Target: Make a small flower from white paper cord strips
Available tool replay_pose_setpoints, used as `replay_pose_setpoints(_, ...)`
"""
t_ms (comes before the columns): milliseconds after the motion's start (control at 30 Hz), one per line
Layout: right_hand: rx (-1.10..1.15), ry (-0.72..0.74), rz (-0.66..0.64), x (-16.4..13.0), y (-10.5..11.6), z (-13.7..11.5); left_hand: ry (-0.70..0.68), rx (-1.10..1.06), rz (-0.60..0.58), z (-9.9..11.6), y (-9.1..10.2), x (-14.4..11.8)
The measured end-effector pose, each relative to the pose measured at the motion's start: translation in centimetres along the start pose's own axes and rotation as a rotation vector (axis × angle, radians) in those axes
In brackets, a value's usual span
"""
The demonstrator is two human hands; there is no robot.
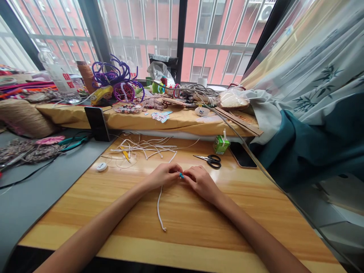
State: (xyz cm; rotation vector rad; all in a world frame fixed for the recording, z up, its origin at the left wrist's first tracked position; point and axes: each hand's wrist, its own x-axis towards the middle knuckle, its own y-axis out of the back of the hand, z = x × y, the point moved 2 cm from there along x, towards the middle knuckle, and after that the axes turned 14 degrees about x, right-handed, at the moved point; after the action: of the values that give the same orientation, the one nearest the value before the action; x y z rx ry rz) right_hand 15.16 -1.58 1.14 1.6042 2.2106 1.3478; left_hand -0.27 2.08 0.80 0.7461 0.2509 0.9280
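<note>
Over the middle of the wooden table, my left hand point(165, 176) and my right hand point(201, 182) meet at the fingertips. Between them shows a small blue piece point(181, 175), maybe a bead or a bit of cord; it is too small to name surely. Both hands pinch at it with fingers pressed together. A white cord point(159, 206) hangs from under my left hand and lies on the wood, its knotted end towards me. Another bit of white cord sticks out beyond my left fingers.
Black-handled scissors point(212, 161), a green box point(221, 144) and a dark phone point(243, 154) lie beyond my right hand. Loose white cords point(142, 146) and a round white cap point(101, 167) are at the back left. A phone point(97, 124) leans against the cluttered sill point(182, 125).
</note>
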Motion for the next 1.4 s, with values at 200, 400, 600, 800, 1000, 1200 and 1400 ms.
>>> replay_pose_setpoints(200, 0.445, -0.351, 0.122, 0.6, 0.1, 0.0, -0.009, -0.090, 0.041, 0.5, 0.0, 0.1)
replay_pose_setpoints(400, 0.534, -0.389, 0.261, 0.6, -0.2, 0.2, 0.041, -0.202, 0.090, -0.2, -1.0, 0.3)
replay_pose_setpoints(600, 0.340, -0.307, 0.305, 0.5, 0.0, 0.2, 0.109, 0.104, 0.137, 0.6, -0.8, -0.1)
replay_pose_setpoints(800, -0.007, -0.104, 0.201, 0.5, 0.1, 0.3, 0.040, 0.388, 0.159, 1.7, -0.5, -0.5)
replay_pose_setpoints(1000, -0.380, 0.048, 0.063, 0.6, 0.1, 0.4, -0.022, 0.450, 0.110, 1.9, -0.9, -0.6)
replay_pose_setpoints(1200, -0.501, 0.059, 0.105, 0.6, -0.4, 0.4, -0.057, 0.473, 0.077, 2.0, -1.1, -0.4)
replay_pose_setpoints(1400, -0.511, -0.019, 0.192, 0.4, 0.5, 1.9, -0.074, 0.450, 0.040, 2.5, -1.6, -1.0)
